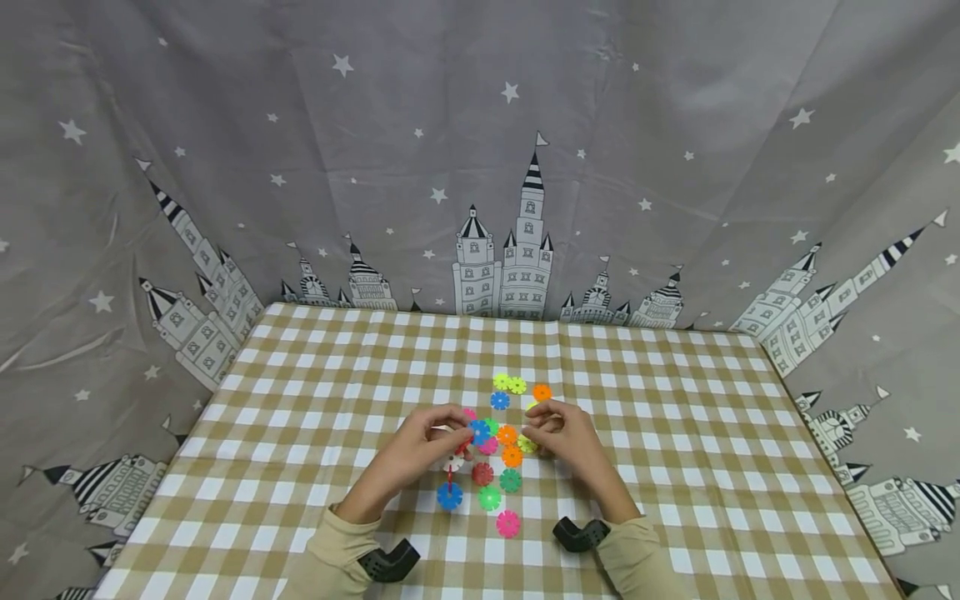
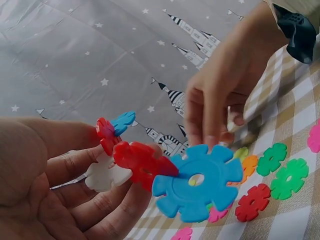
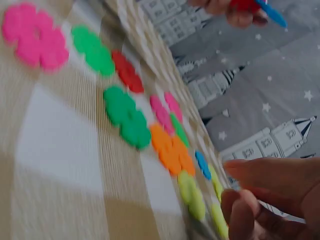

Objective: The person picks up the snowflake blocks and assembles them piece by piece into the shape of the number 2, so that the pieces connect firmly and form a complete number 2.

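Observation:
My left hand (image 1: 427,437) grips a group of slotted plastic flower discs joined edge to edge. In the left wrist view it includes a large blue disc (image 2: 220,165), a red disc (image 2: 142,160), a white disc (image 2: 107,175), a smaller-looking red disc (image 2: 104,131) and a second blue disc (image 2: 124,120). Thumb and fingers hold it near the red and white discs. My right hand (image 1: 566,429) hovers low over the loose discs with loosely bent fingers, nearest a yellow disc (image 3: 191,195). Nothing shows between those fingers in the right wrist view.
Loose discs lie on the checked tablecloth (image 1: 712,467) between and beyond the hands: orange (image 1: 512,456), dark green (image 1: 510,480), light green (image 1: 490,498), red (image 1: 482,474), pink (image 1: 507,523), blue (image 1: 500,401), several yellow (image 1: 517,385). A grey castle-print curtain (image 1: 420,167) stands behind.

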Action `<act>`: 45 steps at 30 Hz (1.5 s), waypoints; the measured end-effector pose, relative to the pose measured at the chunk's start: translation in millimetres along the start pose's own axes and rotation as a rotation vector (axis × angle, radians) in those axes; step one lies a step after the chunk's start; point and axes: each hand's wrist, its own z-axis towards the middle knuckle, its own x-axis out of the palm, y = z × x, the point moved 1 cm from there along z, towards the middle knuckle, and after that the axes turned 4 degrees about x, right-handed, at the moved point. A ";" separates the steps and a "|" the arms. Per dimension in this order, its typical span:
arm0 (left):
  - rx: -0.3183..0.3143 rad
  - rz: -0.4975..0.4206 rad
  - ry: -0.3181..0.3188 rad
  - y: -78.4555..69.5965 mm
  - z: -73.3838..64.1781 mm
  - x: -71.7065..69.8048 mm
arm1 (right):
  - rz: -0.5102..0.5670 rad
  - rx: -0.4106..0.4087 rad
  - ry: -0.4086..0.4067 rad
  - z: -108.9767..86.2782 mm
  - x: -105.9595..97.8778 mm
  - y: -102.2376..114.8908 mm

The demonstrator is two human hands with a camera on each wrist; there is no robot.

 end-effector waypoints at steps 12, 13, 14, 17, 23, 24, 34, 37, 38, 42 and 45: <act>-0.001 0.043 -0.033 -2.8 0.7 -3.2 | -0.303 -0.026 0.017 2.0 -5.5 -5.7; -0.003 0.044 -0.035 -3.1 0.7 -3.3 | -0.303 -0.032 0.018 2.0 -5.7 -5.6; -0.003 0.044 -0.037 -3.3 0.7 -3.3 | -0.306 -0.034 0.020 2.0 -5.8 -5.8; 0.000 0.035 -0.031 -3.5 0.6 -3.5 | -0.293 -0.030 0.037 2.0 -6.3 -6.6; 0.002 0.036 -0.033 -3.4 -0.2 -3.3 | -0.089 0.018 0.124 1.2 -8.5 -9.6; 0.001 0.037 -0.034 -3.1 -0.2 -3.2 | -0.057 0.025 0.141 1.0 -8.8 -10.3; 0.012 0.035 -0.032 -3.4 -0.4 -2.5 | 0.253 0.040 0.212 -5.2 -10.4 0.0; 0.017 0.054 -0.040 -4.4 -0.8 -2.1 | 0.297 0.009 0.204 -9.2 -9.9 8.4; 0.021 0.060 -0.041 -4.7 -0.9 -1.8 | 0.306 -0.004 0.203 -10.5 -9.1 11.1; 0.044 0.079 -0.041 -5.5 -1.4 -0.9 | 0.317 -0.073 0.190 -16.8 -4.8 22.2; 0.049 0.075 -0.034 -5.5 -1.4 -0.4 | 0.302 -0.139 0.167 -21.9 -0.8 29.8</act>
